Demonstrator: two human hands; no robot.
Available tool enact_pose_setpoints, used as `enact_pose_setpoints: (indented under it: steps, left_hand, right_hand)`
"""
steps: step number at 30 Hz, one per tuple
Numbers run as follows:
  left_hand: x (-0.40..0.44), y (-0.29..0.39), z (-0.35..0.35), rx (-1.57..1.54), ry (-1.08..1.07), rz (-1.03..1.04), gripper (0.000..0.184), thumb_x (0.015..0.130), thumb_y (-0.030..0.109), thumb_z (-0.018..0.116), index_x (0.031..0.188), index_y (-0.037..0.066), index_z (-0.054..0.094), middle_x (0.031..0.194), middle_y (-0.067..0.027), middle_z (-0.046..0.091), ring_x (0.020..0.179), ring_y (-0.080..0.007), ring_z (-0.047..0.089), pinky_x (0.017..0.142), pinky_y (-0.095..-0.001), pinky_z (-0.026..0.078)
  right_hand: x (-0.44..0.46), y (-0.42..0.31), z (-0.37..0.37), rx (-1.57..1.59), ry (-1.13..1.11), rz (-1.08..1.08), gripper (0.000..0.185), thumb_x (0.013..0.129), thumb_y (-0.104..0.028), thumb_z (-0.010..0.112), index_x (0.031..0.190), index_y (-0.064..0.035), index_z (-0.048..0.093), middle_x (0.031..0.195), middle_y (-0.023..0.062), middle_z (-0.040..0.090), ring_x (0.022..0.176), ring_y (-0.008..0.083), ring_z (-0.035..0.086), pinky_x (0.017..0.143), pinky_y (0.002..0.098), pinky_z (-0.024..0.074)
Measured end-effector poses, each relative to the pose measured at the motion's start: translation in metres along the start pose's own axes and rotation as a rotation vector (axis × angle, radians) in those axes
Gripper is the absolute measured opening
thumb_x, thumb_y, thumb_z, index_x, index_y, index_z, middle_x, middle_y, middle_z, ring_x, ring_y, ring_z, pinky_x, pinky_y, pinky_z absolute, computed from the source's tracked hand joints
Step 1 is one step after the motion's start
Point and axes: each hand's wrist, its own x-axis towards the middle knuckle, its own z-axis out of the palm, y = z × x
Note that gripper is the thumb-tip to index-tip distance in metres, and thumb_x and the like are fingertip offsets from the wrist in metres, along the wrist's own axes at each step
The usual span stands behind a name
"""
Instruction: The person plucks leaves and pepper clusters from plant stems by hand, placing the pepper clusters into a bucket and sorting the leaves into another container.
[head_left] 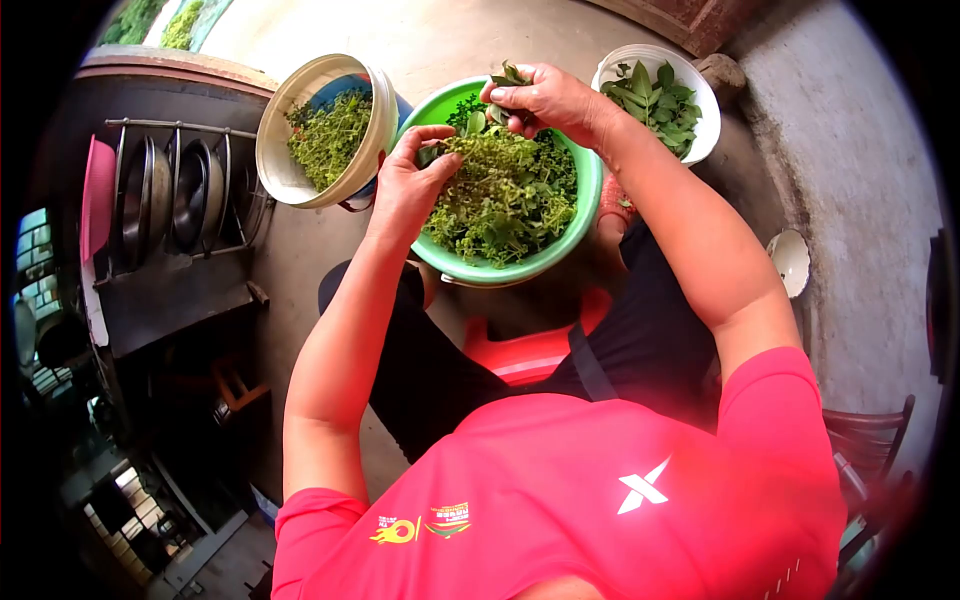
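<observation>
Between my knees stands a green tub (590, 205) heaped with green sprigs (500, 195) bearing clusters of tiny buds or berries. My right hand (550, 103) is above its far rim, fingers closed on some green leaves (510, 76). At the tub's left side, my left hand (408, 185) has thumb and fingers curled round a bit of leafy sprig (429, 155), just over the heap. The sprig is partly hidden by the fingers. A single leaf (475, 124) shows between my two hands.
To the left is a white bucket (275, 165) with more budded sprigs (335, 140). A white bucket (708, 120) of larger leaves (655, 105) stands right. Beneath me is a red stool (520, 357). Pans (150, 200) fill a rack at left; a small bowl (790, 262) lies by the wall.
</observation>
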Motion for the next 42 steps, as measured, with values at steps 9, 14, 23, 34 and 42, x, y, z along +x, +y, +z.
enact_pose_setpoints:
  steps: [9, 14, 23, 34, 42]
  left_hand:
    - [-0.019, 0.008, -0.021, -0.123, -0.126, 0.224, 0.039, 0.079, -0.007, 0.059, 0.115, 0.007, 0.057, 0.099, 0.0004, 0.053, 0.091, -0.0056, 0.050, 0.080, -0.0195, 0.042]
    - [-0.020, 0.009, -0.027, -0.083, -0.135, 0.356, 0.036, 0.080, -0.007, 0.060, 0.114, 0.006, 0.057, 0.102, 0.0003, 0.055, 0.092, -0.0068, 0.051, 0.080, -0.0196, 0.043]
    - [-0.025, 0.008, -0.045, -0.365, -0.267, 0.140, 0.037, 0.082, 0.000, 0.064, 0.117, 0.005, 0.055, 0.107, 0.0005, 0.054, 0.092, -0.0070, 0.052, 0.078, -0.0196, 0.045]
    - [-0.019, 0.011, -0.038, -0.133, -0.403, 0.037, 0.032, 0.081, 0.000, 0.060, 0.112, 0.007, 0.058, 0.102, 0.0030, 0.051, 0.083, -0.0052, 0.051, 0.070, -0.0201, 0.045]
    - [-0.006, 0.005, -0.013, 0.085, -0.198, -0.022, 0.036, 0.080, 0.031, 0.072, 0.103, 0.005, 0.063, 0.091, 0.0014, 0.059, 0.078, -0.0063, 0.054, 0.066, -0.0220, 0.044]
  right_hand:
    - [0.013, 0.002, 0.007, -0.218, -0.025, 0.093, 0.028, 0.089, -0.028, 0.060, 0.108, -0.0070, 0.061, 0.061, -0.0033, 0.048, 0.050, 0.0060, 0.044, 0.047, 0.0224, 0.0363]
    - [0.020, 0.016, 0.020, -0.250, -0.211, 0.138, 0.037, 0.085, -0.030, 0.066, 0.112, -0.0070, 0.059, 0.070, -0.0049, 0.052, 0.050, 0.0052, 0.040, 0.045, 0.0216, 0.0334]
    - [0.017, 0.002, 0.019, -0.102, -0.023, 0.115, 0.023, 0.086, -0.032, 0.063, 0.089, -0.0096, 0.058, 0.066, -0.0034, 0.051, 0.057, 0.0063, 0.048, 0.051, 0.0212, 0.0397]
    - [0.025, 0.010, 0.004, 0.419, 0.147, 0.130, 0.016, 0.089, -0.018, 0.058, 0.091, -0.0032, 0.061, 0.082, 0.0049, 0.064, 0.068, 0.0109, 0.062, 0.059, 0.0251, 0.0544]
    - [0.015, 0.005, 0.028, 0.490, -0.059, 0.072, 0.014, 0.088, -0.017, 0.059, 0.088, -0.0027, 0.062, 0.080, 0.0058, 0.064, 0.067, 0.0140, 0.062, 0.060, 0.0294, 0.0531]
